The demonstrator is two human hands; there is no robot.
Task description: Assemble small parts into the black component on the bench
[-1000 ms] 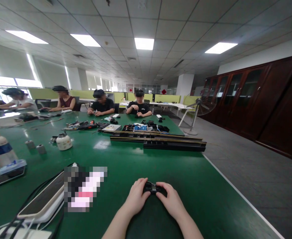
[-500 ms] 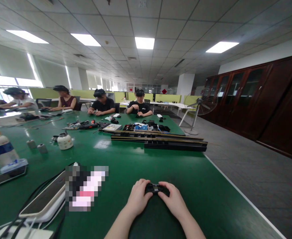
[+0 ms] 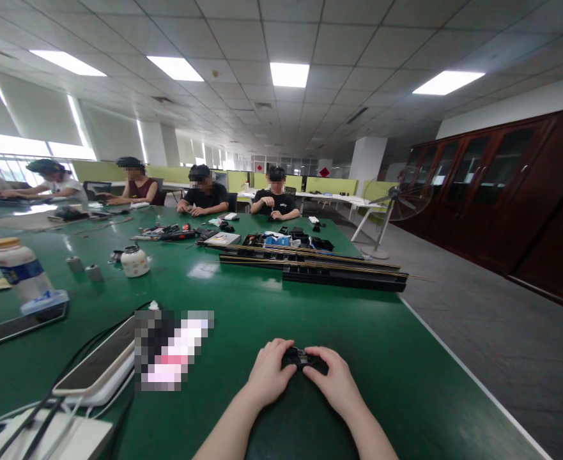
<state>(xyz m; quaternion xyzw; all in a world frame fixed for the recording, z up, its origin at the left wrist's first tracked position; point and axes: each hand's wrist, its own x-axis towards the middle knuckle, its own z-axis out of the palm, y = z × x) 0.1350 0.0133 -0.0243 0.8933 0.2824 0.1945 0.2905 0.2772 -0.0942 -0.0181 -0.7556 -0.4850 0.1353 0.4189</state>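
Observation:
A small black plastic casing (image 3: 303, 359) is held low over the green tabletop (image 3: 243, 306), close to its near edge. Some lighter, metallic-looking detail shows in its middle; its exact kind is too small to make out. My left hand (image 3: 272, 374) grips the left end between thumb and fingers. At the other end, the thumb and fingers of my right hand (image 3: 333, 377) close around the casing. Both ends are partly hidden by the fingertips.
To the left lie a phone (image 3: 100, 354) on a white block, cables and a blurred-out patch. Farther left stand a white bottle (image 3: 21, 271) and a small jar (image 3: 135, 262). Long black rails (image 3: 343, 279) with thin rods lie ahead. Several people sit across the table.
The view has shifted slightly, so the table items appear farther right. Both hands keep their hold on the black casing, which seems slightly tilted compared with before.

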